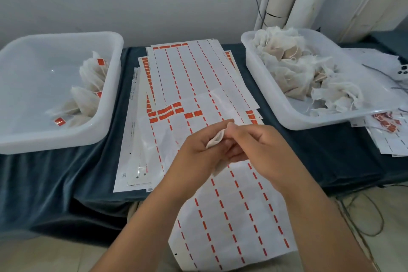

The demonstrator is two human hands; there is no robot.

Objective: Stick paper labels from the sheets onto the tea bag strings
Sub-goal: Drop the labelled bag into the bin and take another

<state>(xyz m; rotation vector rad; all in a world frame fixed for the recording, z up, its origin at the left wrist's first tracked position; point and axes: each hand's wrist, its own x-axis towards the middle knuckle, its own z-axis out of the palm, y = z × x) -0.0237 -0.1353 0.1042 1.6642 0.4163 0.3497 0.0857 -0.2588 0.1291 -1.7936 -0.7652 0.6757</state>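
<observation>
Left hand (198,152) and right hand (260,146) meet at table centre, both holding a small white gauze tea bag (217,139). L fingers curl round its soft folded body; R thumb & forefinger pinch its top corner. String too fine to make out.

Bag is held just above the white glossy label sheets (198,68), a fanned stack of long rectangles w/ rows of orange-red dashes between blank cells. A few solid orange-red rectangular labels (167,113) sit mid-stack, just beyond the hands. The nearest sheet (231,216) droops over the table's front edge beneath the forearms.

At L, a translucent white plastic tub (13,139) w/ rounded corners holds limp tagged tea bags (88,95) along its right wall. At R, a matching plastic tub (287,118) is heaped w/ crumpled, fibrous untagged tea bags (293,68).

Tubs & sheets rest on a dark blue-grey velvety cloth (320,152), creased at its front fold. Spare label sheets (386,141) poke out from under the R tub.
</observation>
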